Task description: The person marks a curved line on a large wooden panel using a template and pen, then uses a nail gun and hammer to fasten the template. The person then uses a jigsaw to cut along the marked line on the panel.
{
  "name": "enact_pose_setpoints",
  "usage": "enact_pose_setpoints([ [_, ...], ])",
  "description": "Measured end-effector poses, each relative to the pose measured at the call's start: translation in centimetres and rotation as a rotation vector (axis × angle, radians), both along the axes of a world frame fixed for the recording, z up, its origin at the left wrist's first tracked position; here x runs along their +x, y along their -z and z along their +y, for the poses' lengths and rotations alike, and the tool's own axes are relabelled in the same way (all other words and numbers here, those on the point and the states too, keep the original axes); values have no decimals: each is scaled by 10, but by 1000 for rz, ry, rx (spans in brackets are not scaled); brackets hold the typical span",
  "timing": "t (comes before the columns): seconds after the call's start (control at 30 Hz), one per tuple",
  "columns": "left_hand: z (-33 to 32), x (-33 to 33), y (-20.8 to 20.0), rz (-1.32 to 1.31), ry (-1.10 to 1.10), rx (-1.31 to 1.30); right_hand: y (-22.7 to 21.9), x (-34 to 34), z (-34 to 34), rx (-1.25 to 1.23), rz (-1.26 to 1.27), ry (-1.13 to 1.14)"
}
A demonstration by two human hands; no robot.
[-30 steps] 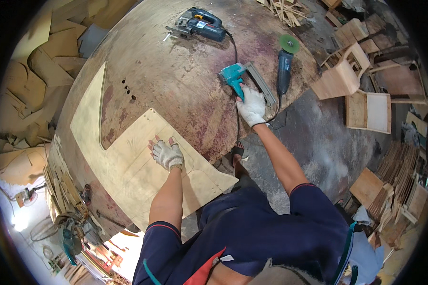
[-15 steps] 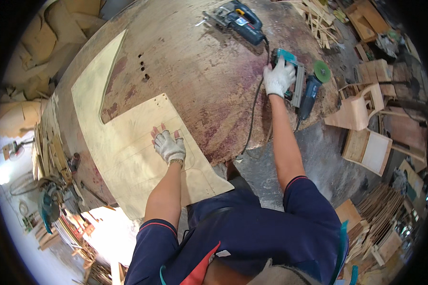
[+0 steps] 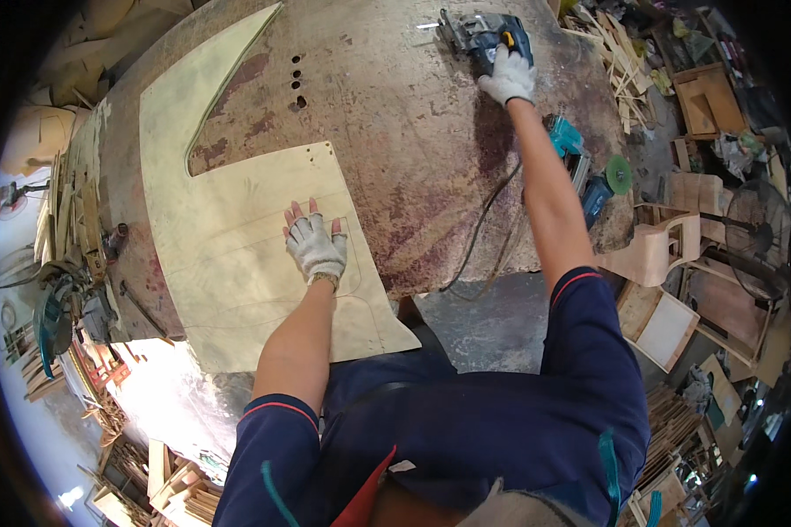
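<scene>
A pale plywood sheet (image 3: 228, 220) with a deep angled notch and pencilled curves lies on the worn workbench (image 3: 395, 202). On it my left hand (image 3: 315, 244), in a fingerless-tipped white glove, rests flat with fingers spread. My right arm stretches to the far side, where my gloved right hand (image 3: 508, 79) is closed round the handle of a dark blue jigsaw (image 3: 482, 39). The jigsaw's blade points left, and its black cord trails back toward the near edge. Part of the handle is hidden by my fingers.
Right of my right forearm lie a teal power tool (image 3: 564, 139) and a blue angle grinder (image 3: 599, 198) with a green disc. Wooden chair parts (image 3: 650, 250) and a fan (image 3: 754, 224) stand at right. Wood strips (image 3: 624, 79) are piled beyond the bench; a teal-guarded saw (image 3: 54, 321) is at left.
My right hand has left the teal power tool and moved farther away, onto the jigsaw's handle. My left hand stays flat on the plywood. The whole view has shifted slightly.
</scene>
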State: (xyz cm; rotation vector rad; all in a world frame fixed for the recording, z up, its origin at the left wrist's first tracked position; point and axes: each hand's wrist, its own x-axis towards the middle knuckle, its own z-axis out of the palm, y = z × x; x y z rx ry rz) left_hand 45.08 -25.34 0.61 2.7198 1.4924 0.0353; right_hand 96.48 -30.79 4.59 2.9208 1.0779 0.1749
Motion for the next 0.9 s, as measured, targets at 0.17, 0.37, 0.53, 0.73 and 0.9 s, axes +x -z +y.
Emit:
enact_pose_setpoints([
  [0.17, 1, 5, -7, 13, -11, -9, -8, -117, -22, 119, 38, 96],
  [0.37, 1, 2, 1, -16, 9, 22, -23, -259, -79, 104, 246, 230],
  [0.53, 1, 0, 2, -18, 6, 21, -29, -338, -123, 74, 353, 248],
  [0.73, 3, -4, 3, -6, -29, -14, -44, -320, -157, 578, 644, 337],
  [0.9, 4, 6, 7, -63, 3, -50, 12, -237, -178, 870, 664, 444],
])
